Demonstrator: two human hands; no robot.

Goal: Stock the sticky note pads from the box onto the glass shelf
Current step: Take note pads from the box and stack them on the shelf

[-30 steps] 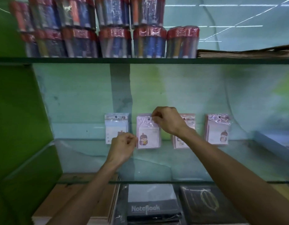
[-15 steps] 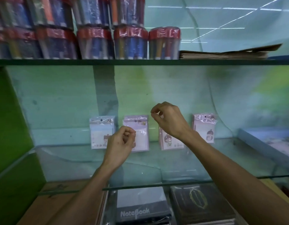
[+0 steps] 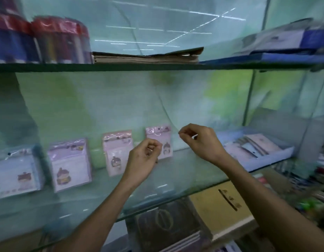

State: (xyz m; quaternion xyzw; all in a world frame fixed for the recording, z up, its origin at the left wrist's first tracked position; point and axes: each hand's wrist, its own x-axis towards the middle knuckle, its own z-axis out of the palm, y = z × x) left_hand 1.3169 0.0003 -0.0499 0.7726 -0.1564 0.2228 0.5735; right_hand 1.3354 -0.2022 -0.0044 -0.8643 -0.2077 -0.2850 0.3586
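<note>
Four sticky note pads [image 3: 69, 164] stand upright in a row on the glass shelf [image 3: 184, 177], leaning toward the back wall. The left hand [image 3: 142, 160] and right hand [image 3: 201, 140] hover empty, fingers loosely curled. Risk: a sleeve or wrist brushing the rightmost pad [image 3: 159, 140] could topple it. Since a second ago, both hands have released the second pad and the view has swung right.
</note>
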